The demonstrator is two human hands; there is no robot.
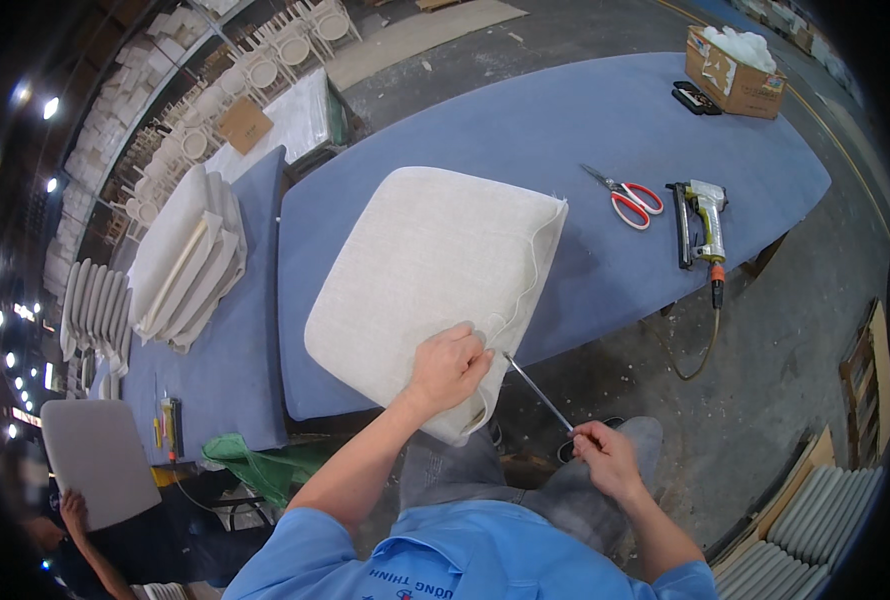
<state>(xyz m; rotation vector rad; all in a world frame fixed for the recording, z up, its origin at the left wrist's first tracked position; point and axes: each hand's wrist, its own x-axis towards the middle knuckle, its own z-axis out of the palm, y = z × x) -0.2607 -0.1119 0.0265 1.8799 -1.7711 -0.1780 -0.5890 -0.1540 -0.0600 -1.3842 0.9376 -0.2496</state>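
A cream fabric-covered seat cushion (415,240) lies on the blue table, its near corner hanging over the edge toward my lap. Loose white piping cord (533,262) runs wavily along its right side. My left hand (448,368) rests on the cushion's near right part, its fingers closed on the fabric by the edge. In my right hand (605,455) is a thin metal rod (540,395), held at its lower end. The rod's far tip touches the cushion edge beside my left fingers; its handle, if any, is hidden in my grip.
Scissors with red-and-white handles (633,203) and a staple gun (703,225) with a hose lie on the table's right. A carton with white stuffing (735,75) stands beyond. Stacked cushions (190,265) are on the left table. Another person's hand (73,510) holds a grey cushion (102,462).
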